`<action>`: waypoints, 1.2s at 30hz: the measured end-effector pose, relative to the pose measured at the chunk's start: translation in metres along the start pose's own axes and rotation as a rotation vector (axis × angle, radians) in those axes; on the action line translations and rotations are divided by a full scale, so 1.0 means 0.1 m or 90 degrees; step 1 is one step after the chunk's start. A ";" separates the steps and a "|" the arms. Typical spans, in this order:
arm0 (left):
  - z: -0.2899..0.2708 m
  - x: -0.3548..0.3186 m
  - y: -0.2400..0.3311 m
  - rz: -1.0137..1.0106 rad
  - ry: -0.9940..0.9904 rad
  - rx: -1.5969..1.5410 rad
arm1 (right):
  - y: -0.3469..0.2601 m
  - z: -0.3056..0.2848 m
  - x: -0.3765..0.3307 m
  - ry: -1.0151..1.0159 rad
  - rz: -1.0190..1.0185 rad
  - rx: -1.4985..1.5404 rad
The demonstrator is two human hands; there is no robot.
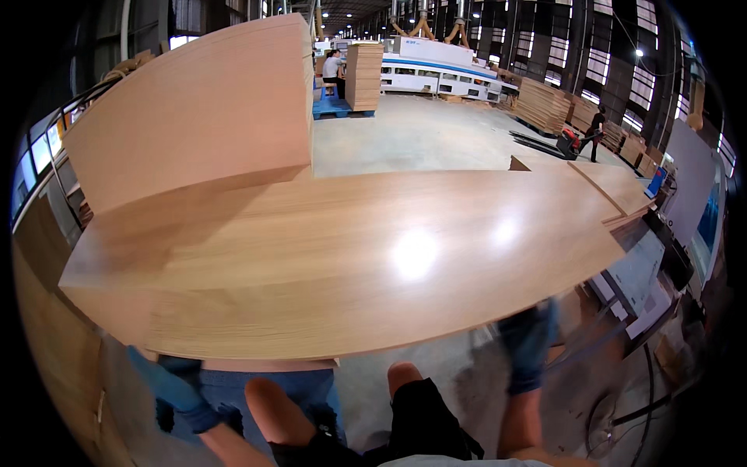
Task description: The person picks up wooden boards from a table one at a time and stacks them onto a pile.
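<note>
A wide wood-grain panel [334,265] with a glossy top spans the view in front of me, its near edge toward my body. My left hand [175,381], in a blue work glove, is closed at the panel's near left edge, with its fingers partly hidden and blurred. Toward the right end, my right hand [529,342] grips the same near edge from below. Its glove is blue and smeared by motion, and the panel hides its fingertips. Under the panel's left part shows the edge of another board [268,364], above a blue support [272,385].
A tall stack of pale boards [194,109] rises behind the panel at left. More boards [615,187] and a grey machine part [634,268] stand at right. Farther off are a white machine [436,66], a seated person [334,71], and a person [597,132] with a red pallet truck [569,143].
</note>
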State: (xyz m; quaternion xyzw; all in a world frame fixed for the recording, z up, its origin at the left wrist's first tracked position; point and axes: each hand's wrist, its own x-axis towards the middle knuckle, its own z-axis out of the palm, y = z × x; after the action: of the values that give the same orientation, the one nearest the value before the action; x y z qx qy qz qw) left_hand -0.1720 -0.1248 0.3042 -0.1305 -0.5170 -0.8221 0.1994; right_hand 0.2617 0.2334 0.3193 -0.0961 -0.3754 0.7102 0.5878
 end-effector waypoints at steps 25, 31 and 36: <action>-0.80 2.01 -0.72 0.034 0.117 0.274 | 1.90 1.72 0.34 -0.075 0.349 -0.141; -0.41 2.06 -0.79 0.108 0.109 0.441 | 2.54 2.22 0.63 -0.359 0.170 -0.587; -0.43 2.28 -0.84 0.080 0.039 0.370 | 2.50 2.33 0.48 -0.305 0.119 -0.573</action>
State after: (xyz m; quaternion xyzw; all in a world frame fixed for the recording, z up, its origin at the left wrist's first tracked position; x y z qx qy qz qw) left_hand -0.4136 -0.1757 0.3149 -0.0746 -0.7155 -0.6292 0.2943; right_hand -0.0779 0.1723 0.3350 -0.2074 -0.7577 0.5299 0.3195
